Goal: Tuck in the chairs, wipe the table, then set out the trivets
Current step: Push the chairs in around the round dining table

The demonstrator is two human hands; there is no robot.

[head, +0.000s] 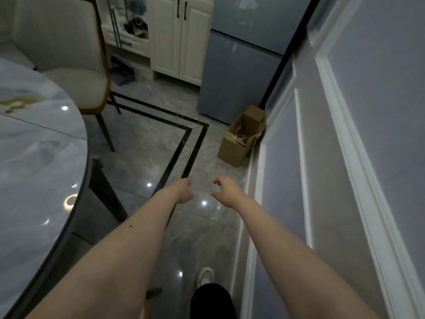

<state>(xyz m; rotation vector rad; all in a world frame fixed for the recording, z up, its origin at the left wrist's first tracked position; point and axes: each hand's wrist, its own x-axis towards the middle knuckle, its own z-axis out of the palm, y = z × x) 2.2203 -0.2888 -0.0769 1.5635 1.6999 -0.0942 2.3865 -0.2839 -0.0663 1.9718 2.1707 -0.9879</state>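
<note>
Two bare arms reach forward over the glossy grey floor [142, 157], and neither holds anything. The left hand [184, 191] has its fingers loosely curled, its grip closed on nothing, hanging above the black inlay lines in the tile. The right hand [224, 192] is just beside it, to the right, with thumb and fingers apart in a relaxed curve, its grip likewise free.

The desk [34, 146], a round marble-patterned top with a dark rim, fills the left side of the scene, near and left of the left forearm and apart from both hands. One chair [69, 54], pale upholstered with a brown wooden shell and dark legs, stands at the far left beyond the desk edge, well apart from both hands; its seat faces the desk and sits only partly under the rim.

Far ahead are cream cabinet doors [181, 38] and a blue-grey fridge [241, 65]. A brown cardboard box [241, 134] stands on the floor against the right wall [368, 134], beyond the right hand. Near the bottom edge a white shoe [205, 275] and a dark trouser leg show.
</note>
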